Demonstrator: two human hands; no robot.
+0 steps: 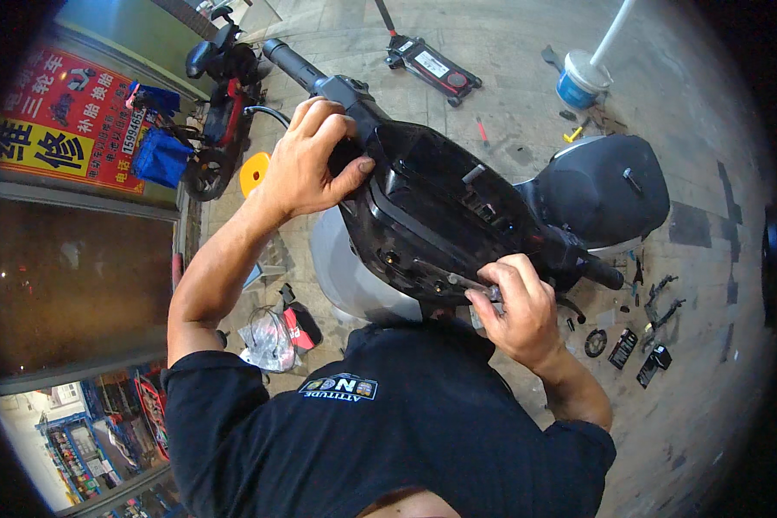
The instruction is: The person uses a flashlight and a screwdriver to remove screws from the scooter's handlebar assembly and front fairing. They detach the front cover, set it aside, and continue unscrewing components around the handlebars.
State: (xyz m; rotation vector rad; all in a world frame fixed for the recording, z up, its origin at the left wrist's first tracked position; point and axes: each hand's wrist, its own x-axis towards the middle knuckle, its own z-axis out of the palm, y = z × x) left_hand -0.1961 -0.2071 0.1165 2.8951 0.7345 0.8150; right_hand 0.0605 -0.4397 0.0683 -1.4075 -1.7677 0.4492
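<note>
A black scooter handlebar cover lies in front of my body, running from upper left to lower right. My left hand is closed on its left end, fingers curled over the edge beside the left handlebar grip and thumb on the near side. At the cover's near right edge, my right hand pinches a slim, grey, rod-like tool. Its far end points left along the cover; whether it touches a screw I cannot tell. A short grey piece rests on the cover.
Beyond stands a scooter seat with a small object on it. Around lie a floor jack, a white-and-blue bucket, loose black parts and a plastic bag. Another scooter stands at the left by a red sign.
</note>
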